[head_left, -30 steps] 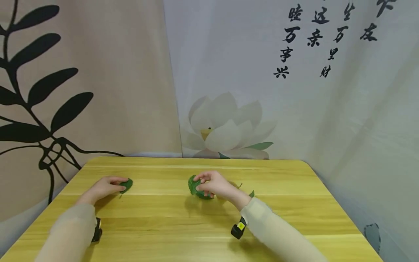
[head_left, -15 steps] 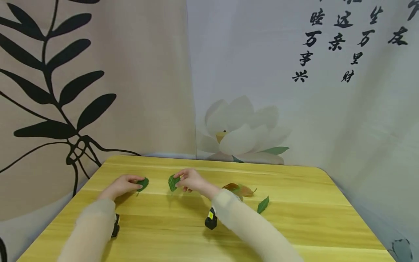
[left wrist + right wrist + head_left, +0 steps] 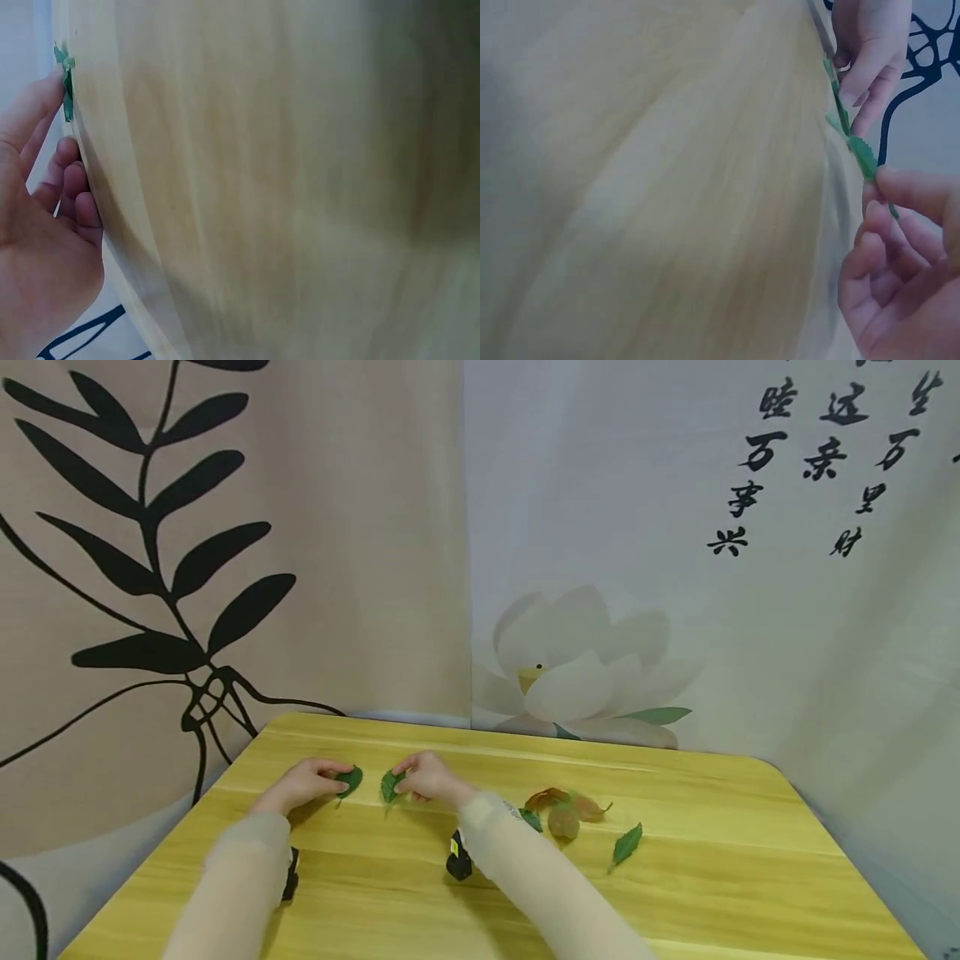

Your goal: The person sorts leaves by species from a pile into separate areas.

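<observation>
In the head view, my left hand [image 3: 303, 785] is over the far left of the table and pinches a green leaf [image 3: 351, 780] between thumb and fingers. A short gap away, my right hand [image 3: 435, 778] pinches a second green leaf [image 3: 389, 786], which has a toothed edge. The two leaves face each other without touching in that view. From the right wrist, the right hand's leaf [image 3: 863, 156] shows nearly edge-on, with the left hand [image 3: 871, 56] just beyond. The left wrist view catches only a thin side of the left hand's leaf [image 3: 68, 90].
Right of my right sleeve lie a reddish-brown leaf [image 3: 545, 798], an orange-brown leaf [image 3: 588, 808], a round yellowish leaf [image 3: 563, 822] and a green leaf [image 3: 532, 819]. Another green leaf [image 3: 627, 843] lies farther right on the wooden table [image 3: 360, 902]. A printed curtain [image 3: 375, 568] hangs behind.
My right hand has carried its green leaf leftward, close to the left hand's leaf. The loose leaves have come out from behind the right arm. The head view has turned left.
</observation>
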{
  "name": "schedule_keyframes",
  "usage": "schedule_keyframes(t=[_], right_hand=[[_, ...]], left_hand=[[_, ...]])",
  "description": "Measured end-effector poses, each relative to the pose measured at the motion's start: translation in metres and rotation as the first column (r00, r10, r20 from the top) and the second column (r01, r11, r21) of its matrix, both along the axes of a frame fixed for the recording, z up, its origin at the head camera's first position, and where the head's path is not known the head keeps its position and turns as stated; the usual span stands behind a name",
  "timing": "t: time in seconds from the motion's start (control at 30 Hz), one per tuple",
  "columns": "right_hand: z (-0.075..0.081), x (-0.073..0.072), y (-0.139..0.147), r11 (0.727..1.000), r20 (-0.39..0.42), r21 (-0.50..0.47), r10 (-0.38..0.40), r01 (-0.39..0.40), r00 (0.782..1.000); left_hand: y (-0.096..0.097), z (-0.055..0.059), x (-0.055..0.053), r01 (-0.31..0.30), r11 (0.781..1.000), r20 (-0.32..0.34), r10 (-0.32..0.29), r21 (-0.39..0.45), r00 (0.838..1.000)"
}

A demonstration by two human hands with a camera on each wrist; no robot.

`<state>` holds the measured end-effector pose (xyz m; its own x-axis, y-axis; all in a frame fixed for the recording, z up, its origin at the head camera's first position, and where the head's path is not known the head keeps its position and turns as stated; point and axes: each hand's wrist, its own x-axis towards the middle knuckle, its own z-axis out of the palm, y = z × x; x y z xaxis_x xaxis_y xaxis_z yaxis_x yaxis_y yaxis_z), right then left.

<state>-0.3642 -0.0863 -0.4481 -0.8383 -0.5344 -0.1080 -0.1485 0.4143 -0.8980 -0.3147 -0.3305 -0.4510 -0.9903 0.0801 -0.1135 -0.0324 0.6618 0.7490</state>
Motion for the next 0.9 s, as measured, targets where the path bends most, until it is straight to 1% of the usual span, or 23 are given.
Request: schedule_keyframes(t=[0.1, 0.27, 0.47, 0.6, 0.77, 0.9], right_hand=[[-0.004, -0.001, -0.004, 1.0, 0.018, -0.002, -0.019, 0.019, 1.0], [-0.008, -0.006, -0.007, 0.999, -0.005, 0.04, -0.029, 0.029, 1.0], [-0.007, -0.012, -0.013, 0.993, -0.098, 0.117, -0.008, 0.02, 0.995], [-0.006, -0.012, -0.02, 0.987, -0.142, 0.162, 0.003, 0.02, 0.99], [-0.007, -0.008, -0.028, 0.97, -0.218, 0.242, 0.021, 0.034, 0.976], [-0.005, -0.003, -0.031, 0.955, -0.272, 0.295, 0.058, 0.026, 0.96]], left_hand=[[0.003, -0.003, -0.001, -0.015, 1.0, 0.009, 0.015, 0.007, 1.0], [0.006, -0.004, -0.003, -0.015, 1.0, 0.016, 0.015, 0.024, 1.0], [0.004, 0.003, -0.006, -0.006, 1.0, 0.009, 0.006, 0.019, 1.0], [0.002, 0.005, -0.005, -0.008, 1.0, 0.031, 0.007, 0.03, 1.0], [-0.002, 0.002, -0.005, -0.018, 0.999, 0.06, 0.016, 0.04, 0.998], [-0.006, -0.002, -0.004, -0.026, 0.998, 0.068, 0.023, 0.051, 0.997]])
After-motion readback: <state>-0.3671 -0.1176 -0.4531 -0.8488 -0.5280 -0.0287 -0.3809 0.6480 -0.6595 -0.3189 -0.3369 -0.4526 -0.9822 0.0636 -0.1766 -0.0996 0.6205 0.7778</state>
